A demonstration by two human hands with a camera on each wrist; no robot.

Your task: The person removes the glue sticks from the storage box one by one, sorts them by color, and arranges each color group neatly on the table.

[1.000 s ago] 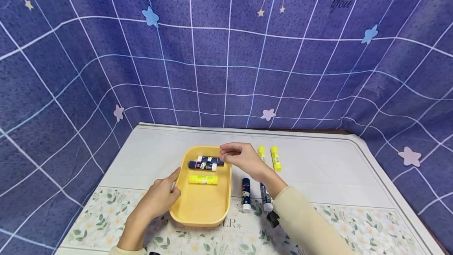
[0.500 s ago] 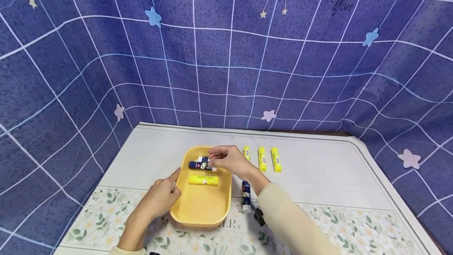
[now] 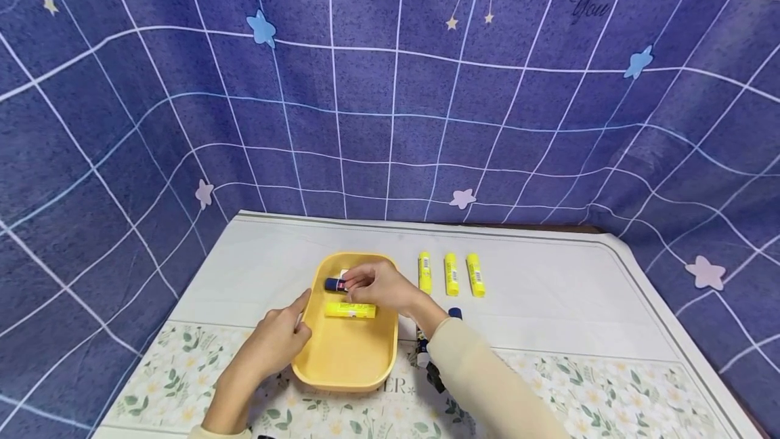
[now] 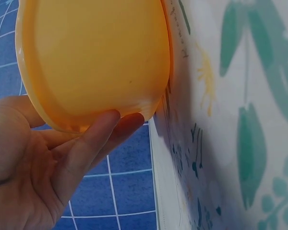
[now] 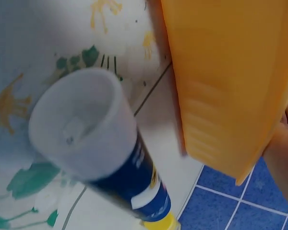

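Note:
My left hand [image 3: 279,337] grips the left wall of a yellow plastic tray [image 3: 347,372]; in the left wrist view its fingers and thumb pinch the rim. Inside the tray, my right hand [image 3: 384,286] pinches a dark blue glue stick [image 3: 335,284], its thumb and fingertips on either side; the stick's right part is hidden. Behind it, mostly covered by the same hand, lies another blue glue stick, only its white end [image 3: 344,274] showing. A yellow glue stick [image 3: 341,309] lies crosswise in front of them.
Right of the tray, yellow glue sticks [image 3: 424,273] [image 3: 451,275] [image 3: 476,275] lie in a row. Nearer me are two blue glue sticks [image 3: 455,313] [image 3: 422,347], partly hidden by my right arm. A blue curtain [image 3: 390,87] hangs behind the table.
My right hand has moved left and toward me, from the rear blue glue stick to the front one. The left hand and the tray have stayed put.

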